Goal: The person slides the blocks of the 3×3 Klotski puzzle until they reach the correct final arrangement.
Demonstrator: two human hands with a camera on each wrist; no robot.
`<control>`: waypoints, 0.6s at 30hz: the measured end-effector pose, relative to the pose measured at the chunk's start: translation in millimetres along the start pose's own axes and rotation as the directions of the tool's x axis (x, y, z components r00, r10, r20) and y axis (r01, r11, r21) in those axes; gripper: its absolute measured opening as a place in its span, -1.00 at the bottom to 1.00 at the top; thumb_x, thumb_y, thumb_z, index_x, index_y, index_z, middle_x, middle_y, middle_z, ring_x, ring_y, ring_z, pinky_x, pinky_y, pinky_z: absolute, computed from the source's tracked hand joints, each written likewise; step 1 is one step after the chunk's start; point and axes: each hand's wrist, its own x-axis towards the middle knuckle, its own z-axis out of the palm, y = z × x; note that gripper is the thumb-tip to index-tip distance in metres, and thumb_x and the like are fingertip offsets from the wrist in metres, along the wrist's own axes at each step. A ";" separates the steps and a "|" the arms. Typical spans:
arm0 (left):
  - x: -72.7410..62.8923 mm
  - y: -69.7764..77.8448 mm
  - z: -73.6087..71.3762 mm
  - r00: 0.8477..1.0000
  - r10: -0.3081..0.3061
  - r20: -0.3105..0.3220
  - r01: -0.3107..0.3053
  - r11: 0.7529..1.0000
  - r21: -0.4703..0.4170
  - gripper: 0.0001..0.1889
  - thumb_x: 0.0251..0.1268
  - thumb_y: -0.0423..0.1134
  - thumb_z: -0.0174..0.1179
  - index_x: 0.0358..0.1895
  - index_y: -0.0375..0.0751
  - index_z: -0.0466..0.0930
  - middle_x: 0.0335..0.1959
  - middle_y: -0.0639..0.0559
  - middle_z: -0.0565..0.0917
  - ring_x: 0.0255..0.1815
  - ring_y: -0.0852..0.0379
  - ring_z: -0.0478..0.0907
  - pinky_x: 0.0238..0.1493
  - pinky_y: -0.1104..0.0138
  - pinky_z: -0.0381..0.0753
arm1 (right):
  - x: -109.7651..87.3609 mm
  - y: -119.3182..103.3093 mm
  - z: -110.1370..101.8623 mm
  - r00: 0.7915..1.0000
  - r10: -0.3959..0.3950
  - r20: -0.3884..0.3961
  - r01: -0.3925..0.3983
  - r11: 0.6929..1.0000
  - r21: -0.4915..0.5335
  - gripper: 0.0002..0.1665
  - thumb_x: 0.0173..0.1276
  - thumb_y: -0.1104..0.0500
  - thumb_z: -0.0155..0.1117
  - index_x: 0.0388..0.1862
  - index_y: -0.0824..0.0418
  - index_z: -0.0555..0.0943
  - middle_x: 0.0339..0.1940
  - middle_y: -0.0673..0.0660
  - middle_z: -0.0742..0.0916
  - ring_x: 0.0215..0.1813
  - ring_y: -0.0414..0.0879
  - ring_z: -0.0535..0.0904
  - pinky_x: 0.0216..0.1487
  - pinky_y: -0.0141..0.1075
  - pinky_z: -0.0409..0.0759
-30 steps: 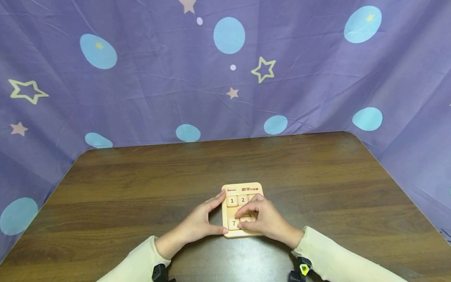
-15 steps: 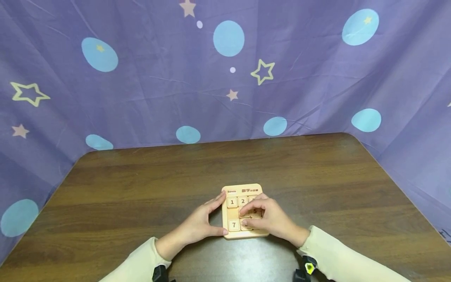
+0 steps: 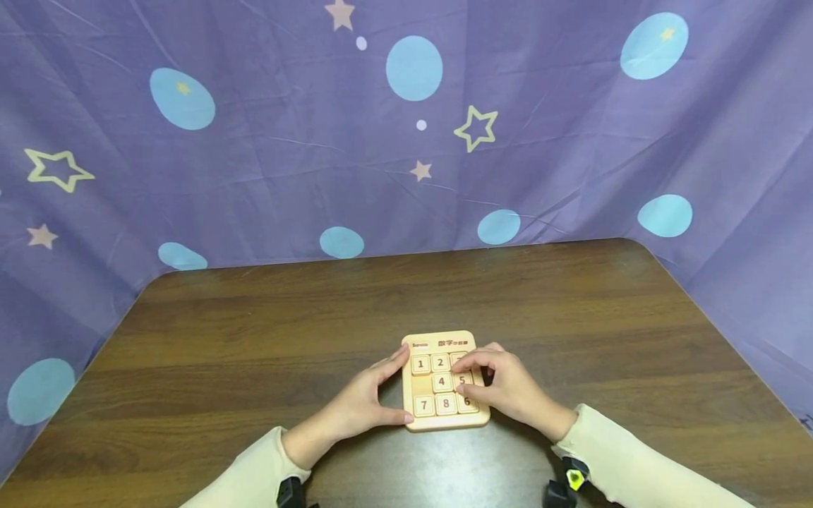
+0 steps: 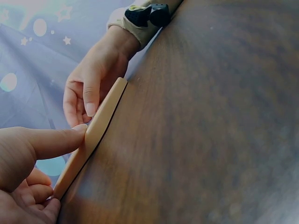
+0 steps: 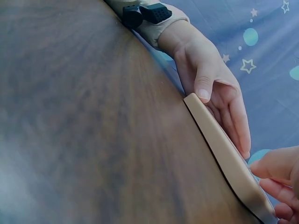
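Observation:
A pale yellow number sliding puzzle (image 3: 447, 423) lies on the table, its top row partly covered. The 4 tile (image 3: 441, 382) and 5 tile fill the middle row beside a gap at its left. Below are the 7 tile (image 3: 423, 405), 8 tile and 6 tile. My left hand (image 3: 362, 398) grips the frame's left side, thumb at the near corner and a fingertip toward the far corner. Over the right-hand column hovers my right hand (image 3: 511, 388), index fingertip by the 3 tile and thumb tip by the 5. Both wrist views show the puzzle edge-on, hiding the tile faces.
A brown wooden table (image 3: 286, 317) surrounds the puzzle. Behind it hangs a purple curtain (image 3: 286, 176) with stars and blue ovals. Both wrists carry black devices (image 3: 562, 483).
My right hand has moved rightward across the puzzle, uncovering the 4 and 8 tiles and most of the 5 and 6. My left hand stays at the left edge.

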 end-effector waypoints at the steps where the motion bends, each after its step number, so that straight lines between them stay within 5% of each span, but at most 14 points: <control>1: -0.1 -0.2 0.0 1.000 -0.001 0.000 0.001 1.000 -0.002 -0.02 -0.18 -0.27 0.49 0.40 -0.37 0.15 0.46 -0.12 0.14 0.47 -0.07 0.04 0.42 -0.01 -0.02 | -0.2 -0.4 0.3 1.000 0.005 0.001 -0.005 1.000 -0.001 -0.73 -0.05 0.23 0.52 -0.30 0.07 0.72 -0.27 -0.08 0.71 -0.19 -0.19 0.48 -0.19 -0.37 0.46; 18: -0.5 -1.0 -1.0 1.000 0.029 0.007 -0.029 1.000 -0.007 -0.03 -0.14 -0.21 0.48 0.40 -0.38 0.15 0.45 -0.17 0.15 0.46 -0.14 0.05 0.40 -0.07 -0.03 | -2.3 -7.0 7.3 0.998 0.065 -0.002 -0.065 0.998 0.003 -0.72 -0.07 0.23 0.51 -0.30 0.05 0.72 -0.32 -0.12 0.67 -0.22 -0.17 0.46 -0.19 -0.37 0.44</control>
